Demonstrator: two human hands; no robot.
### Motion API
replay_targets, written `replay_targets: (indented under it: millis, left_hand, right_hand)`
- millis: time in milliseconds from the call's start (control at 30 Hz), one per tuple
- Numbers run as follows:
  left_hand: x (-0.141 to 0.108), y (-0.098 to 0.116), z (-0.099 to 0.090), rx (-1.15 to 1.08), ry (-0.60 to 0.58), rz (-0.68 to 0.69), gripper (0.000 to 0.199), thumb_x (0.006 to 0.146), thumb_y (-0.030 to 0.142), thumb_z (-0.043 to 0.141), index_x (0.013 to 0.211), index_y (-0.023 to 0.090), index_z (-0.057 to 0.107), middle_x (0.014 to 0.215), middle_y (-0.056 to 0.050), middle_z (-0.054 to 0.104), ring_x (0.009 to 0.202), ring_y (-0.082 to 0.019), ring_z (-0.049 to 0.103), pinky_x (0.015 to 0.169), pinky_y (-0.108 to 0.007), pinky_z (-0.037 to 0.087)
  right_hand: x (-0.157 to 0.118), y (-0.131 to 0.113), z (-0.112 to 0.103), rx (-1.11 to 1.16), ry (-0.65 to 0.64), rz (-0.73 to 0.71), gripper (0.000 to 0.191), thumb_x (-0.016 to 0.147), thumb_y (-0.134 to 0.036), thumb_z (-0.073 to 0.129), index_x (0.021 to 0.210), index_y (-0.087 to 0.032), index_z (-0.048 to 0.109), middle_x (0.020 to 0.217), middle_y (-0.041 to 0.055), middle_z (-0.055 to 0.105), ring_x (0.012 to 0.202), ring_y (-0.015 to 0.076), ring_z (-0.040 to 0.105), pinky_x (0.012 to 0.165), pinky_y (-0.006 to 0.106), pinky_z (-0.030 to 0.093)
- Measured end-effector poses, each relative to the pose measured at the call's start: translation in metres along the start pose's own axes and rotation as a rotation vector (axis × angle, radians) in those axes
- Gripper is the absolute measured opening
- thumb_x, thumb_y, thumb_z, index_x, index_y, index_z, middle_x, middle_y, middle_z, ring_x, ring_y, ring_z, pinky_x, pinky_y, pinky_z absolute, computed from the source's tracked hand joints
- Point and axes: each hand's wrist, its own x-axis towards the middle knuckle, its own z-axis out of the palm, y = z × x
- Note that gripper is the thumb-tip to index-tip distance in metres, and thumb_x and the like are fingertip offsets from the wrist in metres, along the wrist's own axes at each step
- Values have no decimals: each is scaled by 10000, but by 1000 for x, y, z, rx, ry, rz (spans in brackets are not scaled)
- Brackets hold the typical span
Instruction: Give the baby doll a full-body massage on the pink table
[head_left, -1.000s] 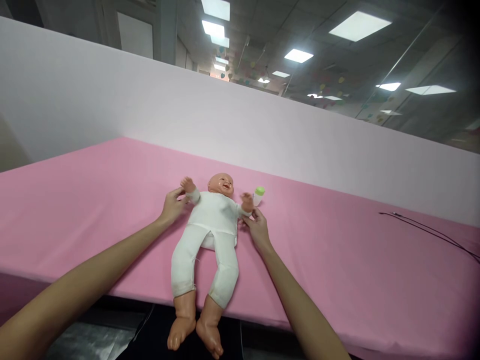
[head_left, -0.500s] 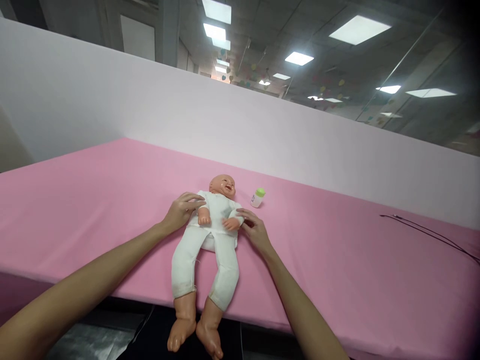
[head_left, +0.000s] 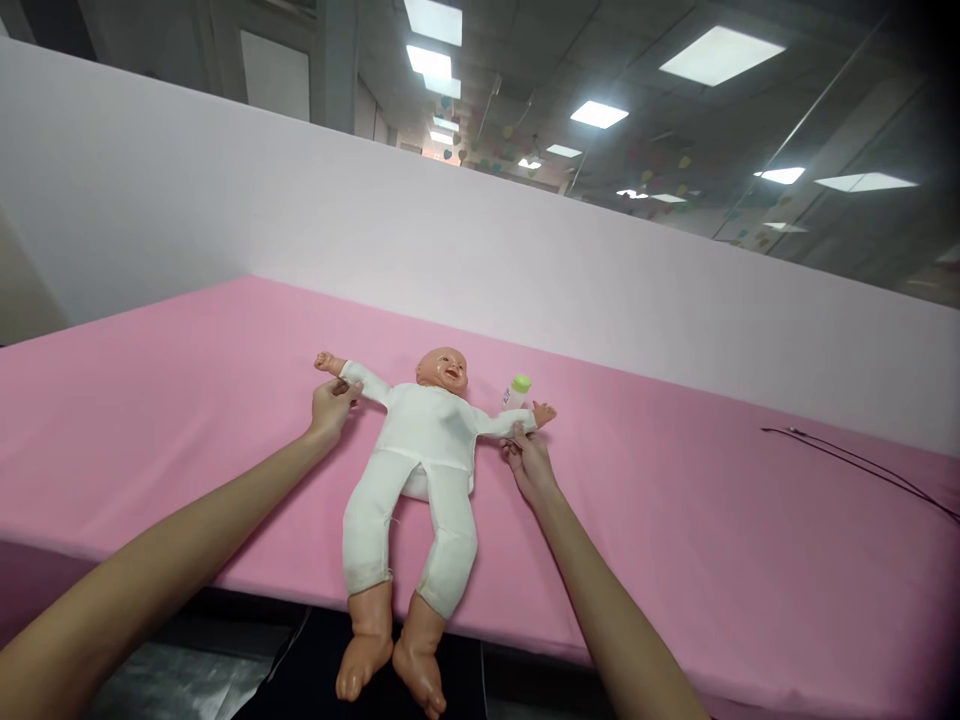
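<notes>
A baby doll in white cloth lies on its back on the pink-covered table, head away from me, feet over the front edge. Both its arms are spread out to the sides. My left hand is closed on the doll's arm on the left, near the wrist. On the other side, my right hand has its fingers closed on the sleeve of the arm on the right. Just behind that arm stands a small bottle with a green cap, its lower part hidden by the sleeve.
A white partition runs along the back of the table. Thin black cables lie at the right side. My dark-clothed lap is below the front edge.
The doll's arms have swung from over its body out to both sides. My hands moved outward with them, and the right sleeve now partly covers the bottle.
</notes>
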Motion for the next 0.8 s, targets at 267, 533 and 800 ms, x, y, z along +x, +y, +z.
replay_targets:
  millis: [267,533,800]
  left_hand:
    - [-23,9,9,314,-271,574,191,868,249,622,984,216,771,1042,-70,759,964,-250,662,782,-338,519]
    - [-26,15,9,387,-398,635,230,878,219,603,1018,245,784,1102,-80,760,1020,-259,653,827,-386,531]
    - [-2,5,0,-63,50,-98,269,661,312,789,798,187,593,742,2,624,637,-150,586,559,-259,471]
  right_hand:
    - [-24,-9,17,-308,-336,-301,270,765,-271,709,1030,-237,670,1141,49,733,919,208,686,747,314,554]
    - [-24,-4,19,-280,-247,-263,201,777,-283,695,970,-238,658,971,21,738,762,172,662,656,287,527]
    - [5,2,-9,28,-18,34,295,710,-365,817,834,-243,580,674,-7,614,526,143,533,455,265,453]
